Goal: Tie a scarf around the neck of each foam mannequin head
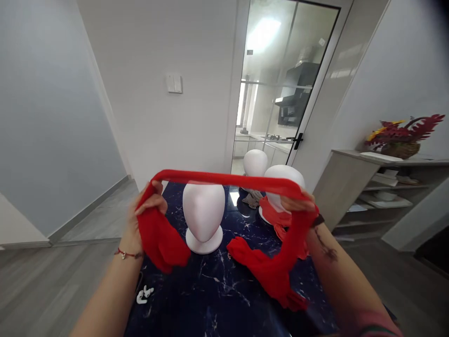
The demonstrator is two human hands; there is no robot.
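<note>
A red scarf [224, 179] is stretched taut between both my hands above a dark marble-patterned table [217, 290]. My left hand [142, 215] pinches one end, and the loose cloth hangs below it. My right hand [298, 203] grips the other end, whose tail drops onto the table. Just behind the stretched band stands a white mannequin head [203, 213] on its round base. A second white head [282, 180] with red cloth at its neck stands at the right, and a third white head [255, 162] is farther back.
A small white object [144, 295] lies at the table's left edge. Grey cloth [251, 199] lies between the heads. A grey shelf unit [379, 187] with a red flower arrangement [403, 133] stands at the right. A glass door [280, 89] leads to a kitchen behind.
</note>
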